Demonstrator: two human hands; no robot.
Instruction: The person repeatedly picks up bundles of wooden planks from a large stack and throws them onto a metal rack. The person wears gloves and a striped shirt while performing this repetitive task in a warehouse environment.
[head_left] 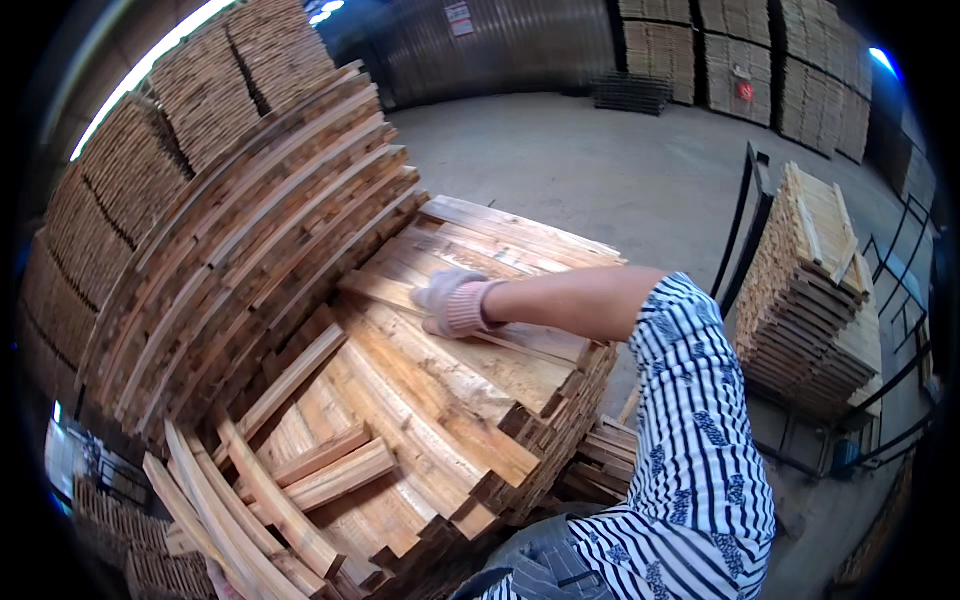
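My right hand point(455, 301), in a pale knitted glove with a pink cuff, reaches across a stack of planks. Its fingers and thumb close over a wooden plank point(378, 291) on top of the stack. Other flat planks point(400, 408) lie side by side around it, their ends uneven on the near side. Only a sliver of my left hand point(218, 580) shows at the lower left edge, beside some narrow boards point(222, 522); its fingers are hidden. Two short pieces of wood point(338, 474) lie across the planks near these boards.
A tall layered lumber stack point(250, 230) rises at the left, just beyond the planks. At right stands another plank pile point(800, 310) beside a black metal frame point(748, 230). More bundled lumber point(738, 75) lines the back, past the grey concrete floor point(520, 150).
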